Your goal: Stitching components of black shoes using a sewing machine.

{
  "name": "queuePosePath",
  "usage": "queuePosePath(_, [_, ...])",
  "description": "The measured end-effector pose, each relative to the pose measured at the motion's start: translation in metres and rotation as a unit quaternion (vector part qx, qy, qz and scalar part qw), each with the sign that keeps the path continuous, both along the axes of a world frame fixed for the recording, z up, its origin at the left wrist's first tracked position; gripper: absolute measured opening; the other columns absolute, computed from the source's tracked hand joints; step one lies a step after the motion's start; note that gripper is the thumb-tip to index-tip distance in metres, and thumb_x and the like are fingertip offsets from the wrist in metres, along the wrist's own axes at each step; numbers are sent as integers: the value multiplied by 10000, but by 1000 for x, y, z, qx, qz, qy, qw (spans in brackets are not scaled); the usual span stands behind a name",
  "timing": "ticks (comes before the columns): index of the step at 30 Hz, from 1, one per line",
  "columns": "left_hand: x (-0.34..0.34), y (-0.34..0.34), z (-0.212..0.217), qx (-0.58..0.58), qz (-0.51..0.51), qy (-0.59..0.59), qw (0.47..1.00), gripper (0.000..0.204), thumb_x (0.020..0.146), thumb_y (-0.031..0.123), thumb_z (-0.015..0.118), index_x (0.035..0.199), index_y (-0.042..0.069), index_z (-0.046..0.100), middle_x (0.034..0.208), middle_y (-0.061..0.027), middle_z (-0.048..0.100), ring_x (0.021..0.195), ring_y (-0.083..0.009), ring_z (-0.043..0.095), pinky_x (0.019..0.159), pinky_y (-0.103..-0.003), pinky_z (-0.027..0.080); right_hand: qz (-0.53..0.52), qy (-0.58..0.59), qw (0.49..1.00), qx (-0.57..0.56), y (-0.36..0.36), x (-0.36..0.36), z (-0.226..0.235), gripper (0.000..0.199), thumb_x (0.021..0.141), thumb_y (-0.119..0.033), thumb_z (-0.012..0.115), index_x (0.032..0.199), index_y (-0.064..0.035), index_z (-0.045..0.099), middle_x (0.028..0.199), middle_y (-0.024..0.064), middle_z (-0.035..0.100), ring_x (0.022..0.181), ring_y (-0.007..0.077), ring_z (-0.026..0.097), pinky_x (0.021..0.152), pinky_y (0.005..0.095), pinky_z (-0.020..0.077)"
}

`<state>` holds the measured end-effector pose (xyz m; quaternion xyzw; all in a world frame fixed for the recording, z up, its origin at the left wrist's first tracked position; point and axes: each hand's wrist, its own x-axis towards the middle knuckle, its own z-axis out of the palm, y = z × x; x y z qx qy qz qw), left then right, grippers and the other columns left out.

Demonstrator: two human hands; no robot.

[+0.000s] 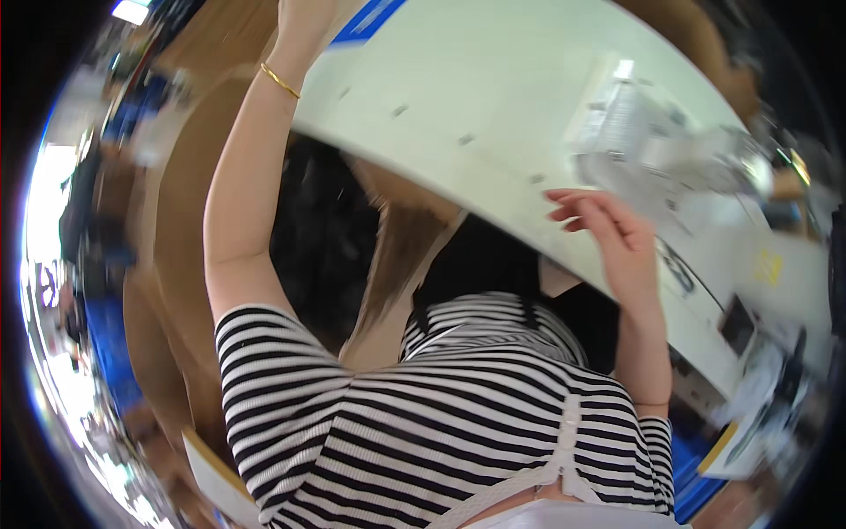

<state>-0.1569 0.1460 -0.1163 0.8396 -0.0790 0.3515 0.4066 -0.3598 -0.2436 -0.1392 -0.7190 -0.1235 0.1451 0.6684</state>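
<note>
My left arm, with a thin gold bracelet, reaches up to the top edge of the view. Of my left hand (305,25) only the back part and wrist show; its fingers are cut off. A blue flat piece (370,21) lies on the white table (441,79) right beside that hand. My right hand (617,234) hovers at the table's near edge, fingers loosely bent and apart, with nothing seen in them. Nearest to it are small grey bits (466,139) strewn on the tabletop and a dark looped item (677,268), perhaps scissors.
Clear plastic packaging (621,123) sits blurred toward the table's right side. A small dark box (738,324) is at the right end. Large brown shapes like cardboard (198,194) stand at left. The table's near edge runs diagonally across.
</note>
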Motion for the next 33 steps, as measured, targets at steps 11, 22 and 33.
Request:
queuePosePath(11, [-452, 249, -410, -101, 432, 569, 692, 777, 745, 607, 594, 995, -129, 582, 1045, -322, 587, 1053, -410, 555, 892, -425, 434, 184, -295, 911, -223, 197, 47, -44, 179, 891, -115, 544, 988, 23, 606, 1046, 111, 631, 951, 204, 599, 875, 284, 440])
queuePosePath(22, [-472, 103, -472, 349, 92, 680, 638, 982, 639, 383, 758, 1409, 66, 237, 1418, -266, 264, 1329, -343, 273, 945, -586, 363, 230, -483, 800, -271, 297, 69, -82, 231, 771, -70, 660, 983, 7, 613, 1240, 117, 537, 1123, 282, 523, 939, 341, 407])
queuePosePath(33, [-348, 24, -486, 133, 230, 672, 691, 808, 669, 357, 718, 1360, 111, 380, 1444, -278, 188, 1321, -479, 197, 1070, -575, 154, 222, -485, 797, -283, 298, 77, -80, 222, 734, -8, 664, 944, 28, 602, 1210, 165, 546, 1101, 315, 536, 912, 359, 434])
